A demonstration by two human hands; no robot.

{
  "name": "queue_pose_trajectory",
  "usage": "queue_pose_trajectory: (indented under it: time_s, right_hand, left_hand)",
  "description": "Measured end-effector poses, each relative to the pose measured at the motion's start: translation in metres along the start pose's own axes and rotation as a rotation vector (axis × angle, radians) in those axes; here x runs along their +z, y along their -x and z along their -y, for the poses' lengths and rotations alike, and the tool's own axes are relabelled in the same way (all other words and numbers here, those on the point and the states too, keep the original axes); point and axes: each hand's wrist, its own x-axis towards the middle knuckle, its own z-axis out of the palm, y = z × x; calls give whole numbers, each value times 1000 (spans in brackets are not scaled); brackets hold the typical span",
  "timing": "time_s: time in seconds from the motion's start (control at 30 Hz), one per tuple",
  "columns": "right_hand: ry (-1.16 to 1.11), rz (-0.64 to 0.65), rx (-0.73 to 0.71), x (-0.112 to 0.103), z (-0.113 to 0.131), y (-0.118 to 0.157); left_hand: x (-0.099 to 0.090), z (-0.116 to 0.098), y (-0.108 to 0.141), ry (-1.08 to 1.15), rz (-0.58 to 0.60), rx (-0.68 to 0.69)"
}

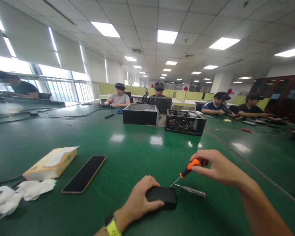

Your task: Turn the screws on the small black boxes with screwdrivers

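A small black box (165, 196) lies on the green table, gripped at its left end by my left hand (142, 196), thumb in front and fingers behind. My right hand (215, 165) pinches the handle of an orange and black screwdriver (186, 168). The shaft slants down to the left, and its tip meets the box's top near the back right corner. Whether a screw sits under the tip is too small to tell. Just right of the box, a second screwdriver with a clear handle (193, 190) lies on the table.
Left of my hands are a phone (85, 174), a tissue pack (51, 163), crumpled tissues (35, 189) and a white device (1, 196). Farther back stand a black case (140, 115) and an opened computer chassis (185, 124). Another orange screwdriver (247, 130) lies at right. Several people sit around the table.
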Motion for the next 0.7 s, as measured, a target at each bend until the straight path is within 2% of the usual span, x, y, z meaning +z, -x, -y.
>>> queue_pose_trajectory:
  time_s: [0.17, 0.7]
  right_hand:
    - [28, 27, 1, -1, -2, 0]
    - [15, 35, 4, -1, -2, 1]
  left_hand:
    - [1, 0, -2, -34, -46, 21]
    - [4, -8, -7, -175, -22, 34]
